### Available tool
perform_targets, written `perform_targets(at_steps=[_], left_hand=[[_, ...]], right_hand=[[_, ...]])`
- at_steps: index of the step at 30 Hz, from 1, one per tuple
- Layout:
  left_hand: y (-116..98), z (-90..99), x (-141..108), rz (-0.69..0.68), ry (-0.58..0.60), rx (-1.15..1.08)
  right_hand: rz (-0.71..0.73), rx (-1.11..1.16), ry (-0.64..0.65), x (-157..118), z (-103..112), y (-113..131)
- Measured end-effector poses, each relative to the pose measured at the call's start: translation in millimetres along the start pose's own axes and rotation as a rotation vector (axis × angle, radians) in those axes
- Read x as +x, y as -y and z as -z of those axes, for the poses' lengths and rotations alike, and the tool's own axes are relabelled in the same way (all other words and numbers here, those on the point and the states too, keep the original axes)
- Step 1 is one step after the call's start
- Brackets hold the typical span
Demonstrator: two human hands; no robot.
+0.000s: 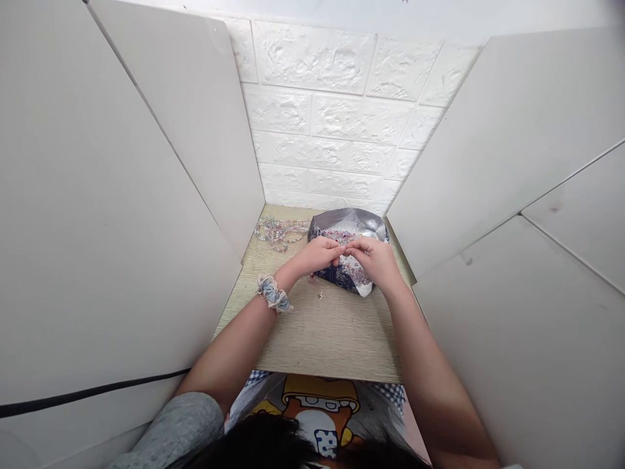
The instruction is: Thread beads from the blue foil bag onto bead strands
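I see a white brick wall [332,117] at the top middle and a pale wood table [332,335] below it. In the middle of the frame is a shiny open bag [351,217] with pink beads [336,235] inside. The left hand [319,254] and the right hand [375,256] meet over it, fingers pinched; I can't tell if they hold something tiny. Strings of beads [279,229] lie left of the bag.
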State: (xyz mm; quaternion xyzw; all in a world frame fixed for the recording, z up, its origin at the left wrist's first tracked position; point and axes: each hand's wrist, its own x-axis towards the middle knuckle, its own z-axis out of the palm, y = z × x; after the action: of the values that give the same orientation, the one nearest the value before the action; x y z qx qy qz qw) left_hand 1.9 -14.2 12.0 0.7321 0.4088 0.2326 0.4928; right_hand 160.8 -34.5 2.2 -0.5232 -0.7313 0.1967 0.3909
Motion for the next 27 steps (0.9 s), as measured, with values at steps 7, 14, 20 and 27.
perform_targets(at_steps=[7,14,20,27], left_hand=[[4.6,2.8,2.7,0.003,0.029,-0.093],[-0.4,6.0,1.2,0.041,0.039,-0.193],[-2.4,7.6,-0.5,-0.002,0.082,-0.193],[-2.3,6.8,0.4,-0.014,0.128,-0.296]], right_hand=[[0.063,-0.063,0.001,0.0,-3.3,5.5],[0.151,-0.005,0.005,-1.0,-2.4,11.0],[0.083,0.150,0.003,-1.7,0.2,7.6],[0.077,0.146,0.012,-1.5,2.4,4.7]])
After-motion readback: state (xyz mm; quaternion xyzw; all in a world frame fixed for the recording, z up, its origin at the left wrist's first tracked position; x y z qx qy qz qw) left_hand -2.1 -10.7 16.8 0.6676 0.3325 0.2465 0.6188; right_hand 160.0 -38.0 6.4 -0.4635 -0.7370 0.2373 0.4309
